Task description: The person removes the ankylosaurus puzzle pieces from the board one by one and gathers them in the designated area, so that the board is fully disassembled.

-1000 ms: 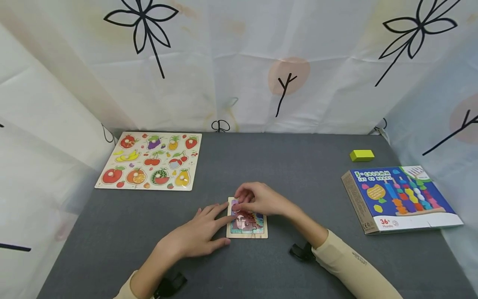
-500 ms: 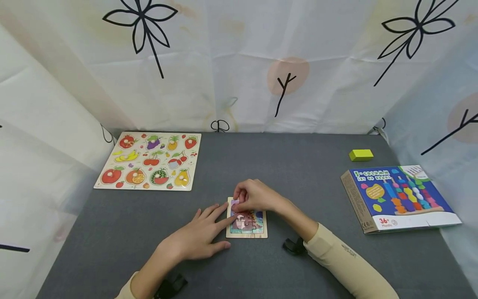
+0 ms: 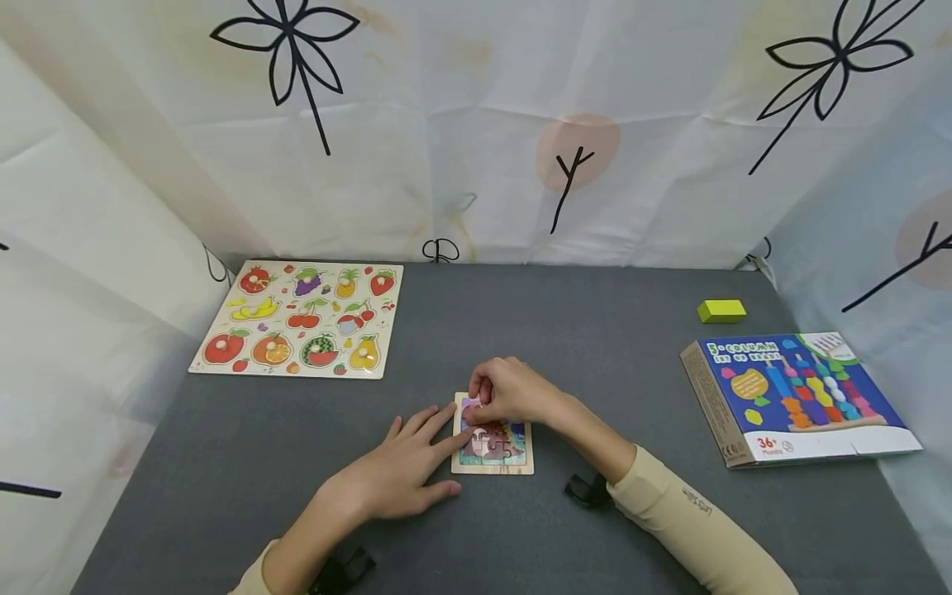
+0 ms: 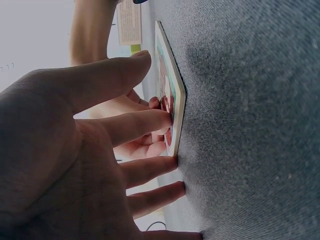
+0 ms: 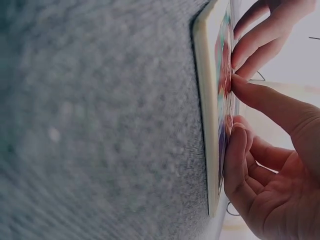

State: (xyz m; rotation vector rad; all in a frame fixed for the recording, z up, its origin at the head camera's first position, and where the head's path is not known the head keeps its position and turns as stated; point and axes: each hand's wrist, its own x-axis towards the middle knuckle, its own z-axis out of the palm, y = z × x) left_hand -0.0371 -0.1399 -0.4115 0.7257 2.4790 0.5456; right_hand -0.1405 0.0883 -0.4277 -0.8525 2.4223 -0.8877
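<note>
A small jigsaw puzzle [image 3: 494,449] with a reddish-brown animal picture lies in a pale wooden frame on the grey table, at the middle of the head view. My left hand [image 3: 394,473] lies spread at its left side; one fingertip touches the picture and another rests at the frame's edge. Over the puzzle's upper part my right hand [image 3: 515,392] bends down with curled fingers. In the right wrist view its thumb [image 5: 252,94] and curled index finger [image 5: 235,160] meet the picture surface, pinching at a puzzle piece mostly hidden by the hand.
A fruit peg board [image 3: 338,330] lies at the back left of the grey table [image 3: 565,330]. To the right are a blue bead-set box [image 3: 803,397] and a yellow-green block [image 3: 721,311] behind it. Printed white cloth [image 3: 476,165] hangs behind the table.
My right forearm has shifted slightly left and up, its fingers staying at the same part of the puzzle. The left hand keeps nearly the same place.
</note>
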